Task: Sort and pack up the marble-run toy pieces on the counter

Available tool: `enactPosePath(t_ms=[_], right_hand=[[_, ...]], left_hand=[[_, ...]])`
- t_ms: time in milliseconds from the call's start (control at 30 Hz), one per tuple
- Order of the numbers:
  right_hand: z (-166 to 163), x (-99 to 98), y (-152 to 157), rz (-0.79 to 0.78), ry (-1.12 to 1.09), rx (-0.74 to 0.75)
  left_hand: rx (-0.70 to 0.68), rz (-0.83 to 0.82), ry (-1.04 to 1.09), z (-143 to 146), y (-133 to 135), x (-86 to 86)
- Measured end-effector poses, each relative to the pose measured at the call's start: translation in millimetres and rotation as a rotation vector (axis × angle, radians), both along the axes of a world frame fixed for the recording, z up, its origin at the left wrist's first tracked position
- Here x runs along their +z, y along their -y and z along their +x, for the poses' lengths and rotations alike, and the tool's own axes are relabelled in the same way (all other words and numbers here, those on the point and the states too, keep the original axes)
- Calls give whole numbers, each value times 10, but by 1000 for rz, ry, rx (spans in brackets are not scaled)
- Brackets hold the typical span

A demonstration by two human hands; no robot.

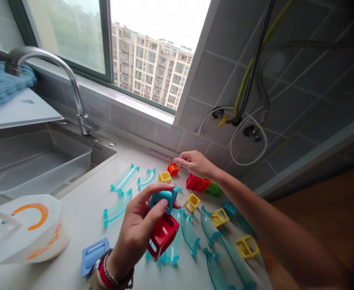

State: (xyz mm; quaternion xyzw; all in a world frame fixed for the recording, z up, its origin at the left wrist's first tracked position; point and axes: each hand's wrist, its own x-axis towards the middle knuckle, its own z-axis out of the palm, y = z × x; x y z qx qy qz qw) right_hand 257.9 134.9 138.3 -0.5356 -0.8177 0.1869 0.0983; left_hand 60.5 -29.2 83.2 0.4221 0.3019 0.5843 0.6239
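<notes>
My left hand is closed around a blue hollow block, with the thumb across its face. A red hollow block sits directly below the blue one, against it. At the back of the counter my right hand has its fingers bent together, the tips at the upper right edge of a small orange-red block. Close by are a yellow block, a larger red block and another yellow block. Clear teal track pieces lie in front, partly hidden by my left hand.
More teal tracks lie toward the sink. A blue flat piece and a lidded plastic tub stand at left. Yellow blocks and a green piece are at right. Cables hang from the wall.
</notes>
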Motion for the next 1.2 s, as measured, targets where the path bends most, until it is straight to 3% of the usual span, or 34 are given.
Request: enactPosePath(t_ms=[100, 200, 333, 467, 567, 633, 700, 933, 1067, 1200], right_hand=[[32, 226, 619, -415, -448, 281], [74, 366, 1056, -574, -552, 344], [173, 579, 1322, -421, -372, 334], [352, 895, 1362, -197, -87, 312], [555, 997, 1229, -210, 154, 302], [742, 932, 1076, -331, 312, 253], [964, 782, 904, -393, 506, 67], [1721, 107, 517, -205, 697, -335], [1997, -185, 481, -213, 756, -444], [2111, -438, 442, -158, 802, -461]], left_hand=[[-166, -8, 211, 46, -1, 25], [-334, -7, 409, 136, 45, -24], [-404, -32, 418, 275, 104, -78], [-247, 4, 197, 367, 110, -42], [-169, 53, 60, 386, 100, -36], [-114, 62, 6, 393, 92, -64], [-50, 71, -17, 409, 93, -105], [-154, 107, -155, 448, 111, -182], [-156, 74, -173, 458, 91, -183], [-156, 68, -110, 467, 85, -162]])
